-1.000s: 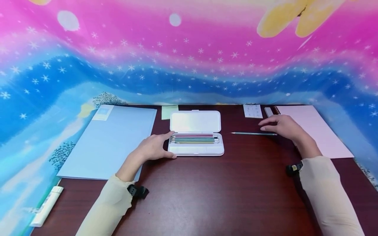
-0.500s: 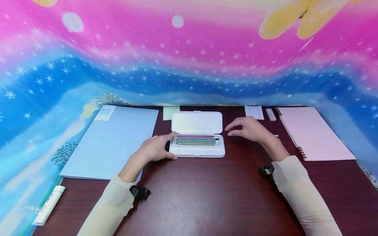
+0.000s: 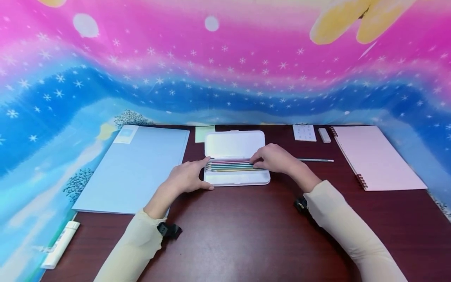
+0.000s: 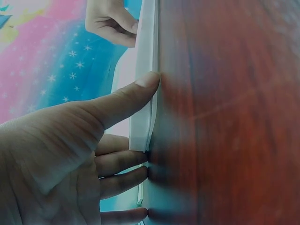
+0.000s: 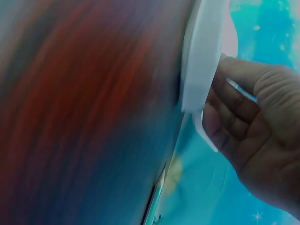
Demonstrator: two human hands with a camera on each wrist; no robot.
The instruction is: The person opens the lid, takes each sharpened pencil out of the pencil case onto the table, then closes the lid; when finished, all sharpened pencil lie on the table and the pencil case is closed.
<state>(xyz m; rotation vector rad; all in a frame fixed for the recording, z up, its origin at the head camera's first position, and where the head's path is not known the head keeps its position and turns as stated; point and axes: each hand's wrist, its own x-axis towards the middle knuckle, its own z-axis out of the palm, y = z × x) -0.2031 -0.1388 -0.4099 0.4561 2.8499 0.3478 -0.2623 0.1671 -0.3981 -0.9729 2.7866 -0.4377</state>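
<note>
A white pencil case (image 3: pixel 237 179) lies with its lid (image 3: pixel 234 144) raised and several pencils (image 3: pixel 229 166) side by side in it. My left hand (image 3: pixel 183 178) holds the case's left end, its thumb along the front edge in the left wrist view. My right hand (image 3: pixel 276 158) reaches over the right end of the case, thumb and fingers curled in a pinch at the pencils' eraser ends; its fingertips are partly hidden behind the wall (image 5: pixel 201 61) in the right wrist view. Another pencil (image 3: pixel 315 159) lies on the table right of the case, partly behind the right hand.
A light blue folder (image 3: pixel 130 172) lies at the left, a pink spiral notebook (image 3: pixel 380 156) at the right. Along the back are a green note (image 3: pixel 204 134), a white note (image 3: pixel 304 132) and an eraser (image 3: pixel 324 135). A white tube (image 3: pixel 61 244) lies front left.
My right hand has moved left from near the notebook, past the loose pencil, to the pencils in the case. My left hand has stayed on the case.
</note>
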